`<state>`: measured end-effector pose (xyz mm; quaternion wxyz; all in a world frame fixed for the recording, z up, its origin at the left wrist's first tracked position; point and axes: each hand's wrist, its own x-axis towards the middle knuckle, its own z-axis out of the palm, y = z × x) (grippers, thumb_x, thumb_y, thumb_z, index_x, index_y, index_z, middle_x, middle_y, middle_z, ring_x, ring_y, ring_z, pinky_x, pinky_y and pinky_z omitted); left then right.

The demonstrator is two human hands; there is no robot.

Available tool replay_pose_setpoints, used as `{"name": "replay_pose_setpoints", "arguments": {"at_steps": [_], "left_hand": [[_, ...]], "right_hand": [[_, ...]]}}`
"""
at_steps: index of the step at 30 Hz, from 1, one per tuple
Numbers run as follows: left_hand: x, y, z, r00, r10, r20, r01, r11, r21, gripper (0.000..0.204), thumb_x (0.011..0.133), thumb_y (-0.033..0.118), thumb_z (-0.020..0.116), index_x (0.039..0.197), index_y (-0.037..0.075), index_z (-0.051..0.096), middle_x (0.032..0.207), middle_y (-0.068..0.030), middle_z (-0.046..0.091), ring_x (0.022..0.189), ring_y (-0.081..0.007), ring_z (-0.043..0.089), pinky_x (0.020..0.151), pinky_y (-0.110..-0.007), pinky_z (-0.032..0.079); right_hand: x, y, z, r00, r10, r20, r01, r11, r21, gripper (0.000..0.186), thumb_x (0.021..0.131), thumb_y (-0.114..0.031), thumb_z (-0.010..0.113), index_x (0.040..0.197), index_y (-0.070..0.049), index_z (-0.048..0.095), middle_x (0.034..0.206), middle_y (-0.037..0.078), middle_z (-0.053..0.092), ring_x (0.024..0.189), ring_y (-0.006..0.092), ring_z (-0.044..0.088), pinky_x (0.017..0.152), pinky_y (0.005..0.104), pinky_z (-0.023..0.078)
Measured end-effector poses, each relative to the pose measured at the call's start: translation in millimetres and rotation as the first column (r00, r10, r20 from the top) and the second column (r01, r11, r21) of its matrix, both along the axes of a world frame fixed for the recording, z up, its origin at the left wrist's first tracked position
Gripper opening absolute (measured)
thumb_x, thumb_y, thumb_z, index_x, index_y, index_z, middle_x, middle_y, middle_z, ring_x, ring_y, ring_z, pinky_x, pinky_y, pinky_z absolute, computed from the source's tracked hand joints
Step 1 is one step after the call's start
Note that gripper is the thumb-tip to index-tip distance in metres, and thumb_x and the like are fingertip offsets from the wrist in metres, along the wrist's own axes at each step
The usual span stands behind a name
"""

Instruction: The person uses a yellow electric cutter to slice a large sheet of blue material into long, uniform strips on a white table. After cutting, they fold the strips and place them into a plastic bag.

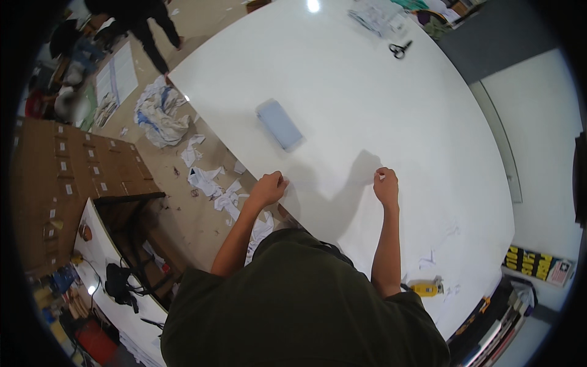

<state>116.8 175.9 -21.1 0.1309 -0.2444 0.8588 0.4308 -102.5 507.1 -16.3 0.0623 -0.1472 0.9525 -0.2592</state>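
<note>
Apparently both hands are pinching the same thing: a large white sheet (333, 183) lying flat on the white worktop (379, 104), so pale against it that only a faint edge and the shadow beneath give it away. The left hand (267, 188) sits at the near left edge of the worktop, fingers curled shut around what looks like the sheet's corner. The right hand (386, 185) is closed too, thumb and fingertips nipped together on the sheet's other near corner; a sliver of white shows between them. Neither hand is open, and I cannot tell how much of the sheet each one really has.

What matters is how the sheet runs: its near edge stretches roughly level from one hand to the other, with the rest lying away from the person, toward the pale blue rectangular block (279, 124). That block rests just beyond the left hand, its long axis slanting away to the left, and it is clearly nearer the left hand than the right.

Black scissors (400, 49) lie well apart at the far side. A small yellow tool (426, 287) sits by the right elbow, among paper scraps. Crumpled white paper (160, 113) litters the floor to the left.
</note>
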Motion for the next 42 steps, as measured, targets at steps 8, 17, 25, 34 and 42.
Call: {"name": "replay_pose_setpoints", "arguments": {"at_steps": [8,17,25,34,42], "left_hand": [[-77,-129,-4,0.876,0.286,-0.389,-0.385,0.9,-0.204,0.041,0.092,0.038,0.069,0.1,-0.002,0.067,0.096,-0.0209,0.071,0.093,-0.0372,0.069,0.081,-0.046,0.054],[-157,-178,-11,0.997,-0.067,-0.037,0.054,0.958,-0.281,0.058,0.077,0.041,0.082,0.11,-0.004,0.068,0.108,-0.0226,0.071,0.1,-0.0357,0.069,0.087,-0.042,0.054],[-174,-166,3,0.973,-0.162,0.166,0.189,0.969,-0.16,0.062,0.078,0.041,0.082,0.11,-0.009,0.066,0.108,-0.0267,0.07,0.099,-0.0338,0.07,0.086,-0.042,0.053],[-162,-118,-5,0.978,-0.21,-0.001,0.21,0.977,-0.034,0.058,0.085,0.037,0.078,0.118,-0.008,0.062,0.107,-0.0214,0.068,0.097,-0.0287,0.066,0.084,-0.039,0.052],[-173,-3,24,0.946,-0.302,-0.121,0.325,0.902,0.286,0.055,0.084,0.034,0.079,0.119,-0.005,0.062,0.105,-0.0142,0.066,0.095,-0.0223,0.062,0.084,-0.035,0.051]], "right_hand": [[37,-204,5,0.962,0.138,0.235,-0.097,0.979,-0.178,0.058,0.092,-0.043,0.069,0.119,0.008,0.06,0.084,0.021,0.074,0.085,0.0372,0.074,0.077,0.0437,0.058],[50,-280,7,0.93,0.005,0.366,0.048,0.99,-0.136,0.061,0.084,-0.033,0.073,0.12,0.011,0.048,0.108,0.032,0.066,0.099,0.0464,0.069,0.086,0.0515,0.056],[46,-265,6,0.867,-0.081,0.491,0.174,0.973,-0.148,0.055,0.081,-0.03,0.071,0.12,0.007,0.056,0.116,0.028,0.067,0.107,0.0411,0.068,0.09,0.0486,0.055],[66,-208,-2,0.908,-0.051,0.415,0.191,0.933,-0.305,0.049,0.082,-0.03,0.07,0.11,0.01,0.061,0.103,0.027,0.068,0.096,0.04,0.068,0.083,0.0479,0.055],[93,-73,17,0.727,-0.038,0.686,0.521,0.681,-0.514,0.047,0.089,-0.023,0.074,0.116,0.013,0.06,0.092,0.015,0.066,0.08,0.0192,0.065,0.071,0.035,0.055]]}}
